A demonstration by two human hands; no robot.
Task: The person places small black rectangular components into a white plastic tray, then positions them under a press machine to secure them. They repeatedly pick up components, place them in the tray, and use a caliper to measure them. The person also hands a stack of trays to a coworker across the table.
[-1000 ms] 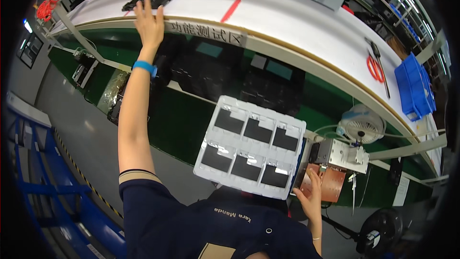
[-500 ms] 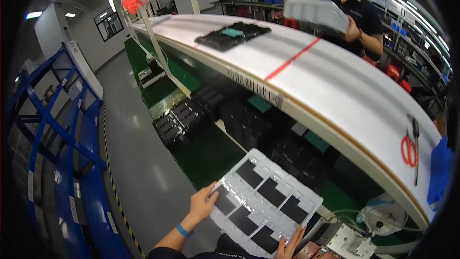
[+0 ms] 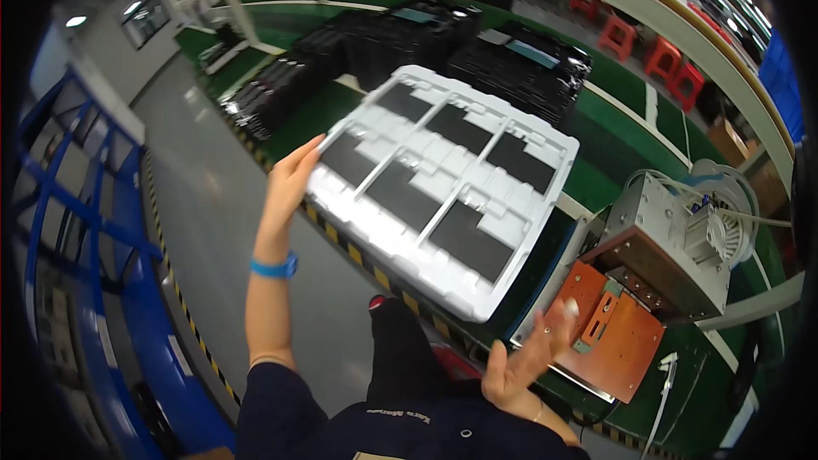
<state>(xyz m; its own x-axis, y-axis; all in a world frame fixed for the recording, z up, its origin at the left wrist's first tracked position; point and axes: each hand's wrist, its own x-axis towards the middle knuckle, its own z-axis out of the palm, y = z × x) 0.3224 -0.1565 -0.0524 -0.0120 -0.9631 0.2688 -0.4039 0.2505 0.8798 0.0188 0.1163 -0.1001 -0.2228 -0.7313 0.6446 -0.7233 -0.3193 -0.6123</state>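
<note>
A white plastic tray (image 3: 407, 160) with moulded compartments lies tilted in front of me, a dark grey flat piece (image 3: 464, 130) in each of several compartments. My left hand (image 3: 291, 179), with a blue wristband (image 3: 274, 268), grips the tray's left edge; its thumb and fingertips are partly hidden there. My right hand (image 3: 528, 368) is off the tray, slightly blurred, palm up with fingers apart and nothing in it. It hovers beside the orange-brown plate (image 3: 635, 336) of a metal bench fixture (image 3: 652, 243).
Stacks of black trays (image 3: 520, 68) stand beyond the white tray on the green surface (image 3: 618, 149). A small fan (image 3: 720, 234) is behind the fixture. Blue racking (image 3: 94, 230) runs along the left. Red stools (image 3: 618, 37) stand at the far right. A white cable (image 3: 665, 400) hangs near the fixture.
My view has turned down toward the tray and fixture. The white tray is now further forward, by the black stacks. My right hand has let go of its edge; my left hand stays on it.
</note>
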